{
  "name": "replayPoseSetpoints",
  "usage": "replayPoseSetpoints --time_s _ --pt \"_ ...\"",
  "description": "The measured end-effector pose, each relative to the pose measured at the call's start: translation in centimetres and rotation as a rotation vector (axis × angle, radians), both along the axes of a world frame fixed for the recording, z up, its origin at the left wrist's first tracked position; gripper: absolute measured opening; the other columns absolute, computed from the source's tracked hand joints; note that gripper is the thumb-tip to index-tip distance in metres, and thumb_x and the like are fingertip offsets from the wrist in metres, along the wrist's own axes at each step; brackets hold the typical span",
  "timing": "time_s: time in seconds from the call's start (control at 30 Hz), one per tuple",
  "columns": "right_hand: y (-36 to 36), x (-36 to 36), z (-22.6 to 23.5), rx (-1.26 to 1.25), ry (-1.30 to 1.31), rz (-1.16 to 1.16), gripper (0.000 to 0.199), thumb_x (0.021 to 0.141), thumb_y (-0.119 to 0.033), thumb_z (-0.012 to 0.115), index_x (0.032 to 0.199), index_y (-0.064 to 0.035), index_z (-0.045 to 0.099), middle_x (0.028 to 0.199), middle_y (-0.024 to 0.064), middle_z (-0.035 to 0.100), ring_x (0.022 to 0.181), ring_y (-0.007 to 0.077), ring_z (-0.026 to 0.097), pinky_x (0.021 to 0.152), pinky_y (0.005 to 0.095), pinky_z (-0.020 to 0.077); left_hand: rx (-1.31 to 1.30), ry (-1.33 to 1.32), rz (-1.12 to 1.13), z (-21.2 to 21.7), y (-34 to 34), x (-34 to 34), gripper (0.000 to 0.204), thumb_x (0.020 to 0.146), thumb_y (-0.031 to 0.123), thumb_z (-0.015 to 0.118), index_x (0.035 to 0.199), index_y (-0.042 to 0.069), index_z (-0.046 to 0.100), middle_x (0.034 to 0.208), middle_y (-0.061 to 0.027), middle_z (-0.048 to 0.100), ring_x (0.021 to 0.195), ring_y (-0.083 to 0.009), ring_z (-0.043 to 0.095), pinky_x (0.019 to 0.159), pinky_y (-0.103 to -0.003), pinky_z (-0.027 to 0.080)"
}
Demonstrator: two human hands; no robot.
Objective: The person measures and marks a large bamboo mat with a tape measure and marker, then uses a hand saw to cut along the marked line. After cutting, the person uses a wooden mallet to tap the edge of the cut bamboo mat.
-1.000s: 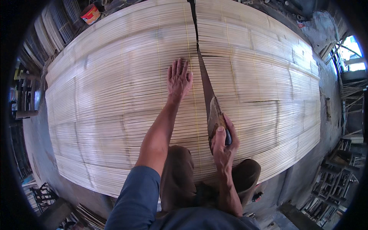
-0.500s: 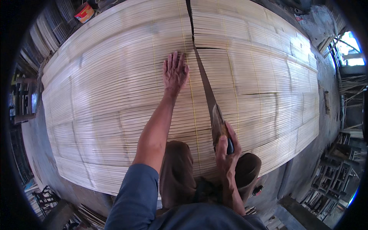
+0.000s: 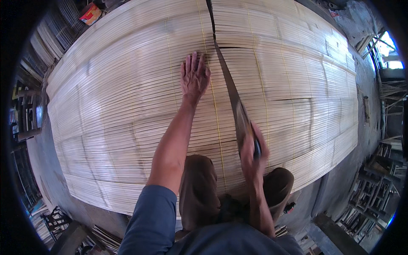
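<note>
A wide blind-like mat (image 3: 127, 97) of thin pale slats, stitched with yellow threads, spreads out in front of me. My left hand (image 3: 195, 78) lies flat on it with fingers stretched forward, just left of a cut. In my right hand (image 3: 253, 148), slightly blurred, is the handle of a handsaw (image 3: 229, 87). The saw's long dark blade points away from me along the cut, and a dark gap runs on past its tip to the far edge. My fingers wrap round the handle, above the mat near my right knee.
My knees (image 3: 197, 178) are at the mat's near side. Stacked slats (image 3: 46, 40) and a red-orange container (image 3: 90, 14) stand at the far left. A plastic bag (image 3: 355, 21) sits at the far right, and wooden racks (image 3: 374, 182) line the right side over a grey floor (image 3: 335, 193).
My right hand and the saw have moved forward, away from me, along the cut. My left hand stays flat in nearly the same place.
</note>
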State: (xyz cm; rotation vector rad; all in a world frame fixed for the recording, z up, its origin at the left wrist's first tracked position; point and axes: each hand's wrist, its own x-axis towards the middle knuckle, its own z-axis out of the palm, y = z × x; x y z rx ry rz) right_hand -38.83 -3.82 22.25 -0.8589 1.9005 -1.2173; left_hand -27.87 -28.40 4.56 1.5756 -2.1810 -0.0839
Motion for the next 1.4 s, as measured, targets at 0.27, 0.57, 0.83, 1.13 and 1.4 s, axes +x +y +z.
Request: replayPoseSetpoints --time_s 0.27,0.57,0.83,1.13,1.4 --pt "0.9 1.0 0.2 -0.121 0.042 0.044 0.037 0.099 -0.01 0.05 0.133 0.004 0.055 0.112 0.0146 0.067 0.097 0.0152 0.062 0.085 0.0275 0.0491 0.043 -0.043 0.004 -0.3 -0.3 0.3 0.056 0.098 0.039 0.042 0.15 0.016 0.038 0.159 -0.0114 0.029 0.147 -0.0319 0.025 0.12 -0.048 0.018" --pt "-7.8 0.0 -0.5 0.025 0.005 0.054 0.039 0.1 -0.015 0.053 0.132 0.0074 0.054 0.112 0.018 0.068 0.101 0.016 0.063 0.087 0.0283 0.049 0.034 -0.002 0.007 0.6 -0.1 0.5 0.053 0.099 0.034 0.045 0.149 0.018 0.038 0.157 -0.0116 0.032 0.145 -0.0329 0.029 0.119 -0.049 0.022" --pt "-1.1 1.0 -0.3 -0.021 -0.027 -0.007 0.041 0.099 -0.013 0.053 0.136 0.0052 0.052 0.108 0.0128 0.066 0.094 0.0135 0.061 0.083 0.0263 0.0497 0.002 -0.023 -0.003 1.1 -0.4 0.2 0.056 0.098 0.036 0.044 0.15 0.016 0.037 0.158 -0.012 0.031 0.145 -0.0322 0.028 0.119 -0.048 0.02" --pt "3.7 0.6 0.9 -0.109 0.081 0.07 0.04 0.101 -0.011 0.05 0.137 0.005 0.05 0.12 0.0149 0.064 0.107 0.0148 0.06 0.091 0.0263 0.0476 0.002 -0.044 0.006 -0.4 -0.4 0.4 0.058 0.098 0.037 0.046 0.151 0.016 0.036 0.158 -0.012 0.031 0.145 -0.033 0.029 0.119 -0.049 0.021" --pt "-7.4 0.4 -1.6 0.018 -0.026 0.078 0.036 0.1 -0.009 0.05 0.132 0.0054 0.053 0.11 0.0156 0.067 0.1 0.0164 0.064 0.087 0.0271 0.049 -0.017 0.012 -0.014 0.0 -0.3 0.5 0.055 0.099 0.036 0.047 0.15 0.017 0.038 0.156 -0.013 0.034 0.144 -0.0347 0.03 0.117 -0.051 0.024"
